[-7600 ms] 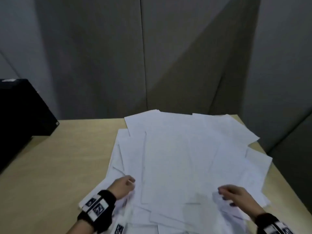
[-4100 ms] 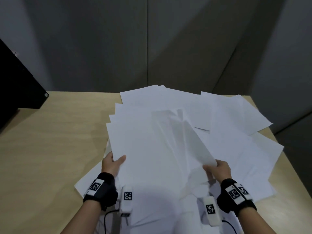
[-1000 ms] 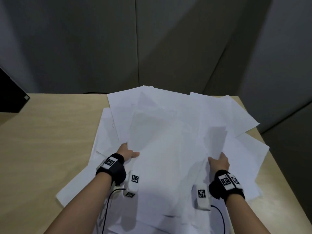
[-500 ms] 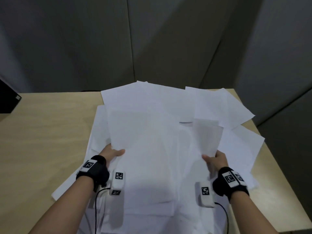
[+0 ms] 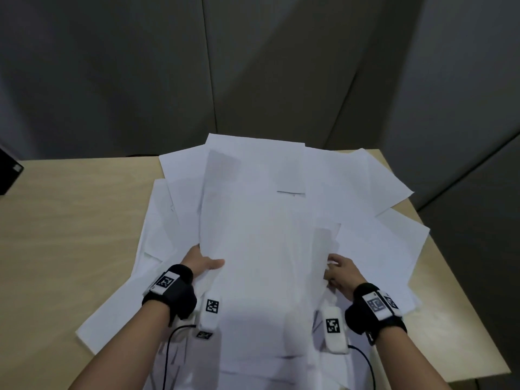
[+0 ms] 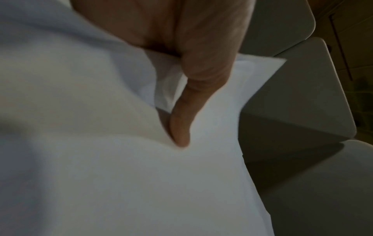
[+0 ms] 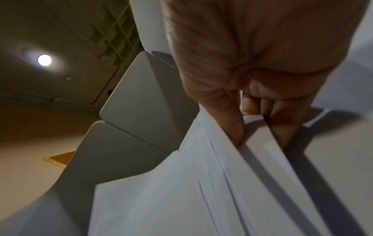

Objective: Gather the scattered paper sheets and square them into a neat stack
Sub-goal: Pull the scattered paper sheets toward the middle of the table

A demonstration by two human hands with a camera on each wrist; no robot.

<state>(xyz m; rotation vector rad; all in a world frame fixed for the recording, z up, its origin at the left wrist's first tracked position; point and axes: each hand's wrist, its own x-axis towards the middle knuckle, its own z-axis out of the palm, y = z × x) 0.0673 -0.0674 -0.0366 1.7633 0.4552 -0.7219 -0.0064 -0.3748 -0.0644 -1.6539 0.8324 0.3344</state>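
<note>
While the left hand and right hand each have fingers pinched on the side edges of a loose bundle of sheets lifted off the surface, honestly it's maybe halfway, since plenty of scattered paper underneath looks ungathered and nothing's squared.

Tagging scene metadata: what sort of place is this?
Probably an office desk or cubicle. Plain grey partition panels stand behind a light wood-grain table, which is covered in loose white paper sheets. A black object at the left edge is cut off, so unidentifiable.
</note>
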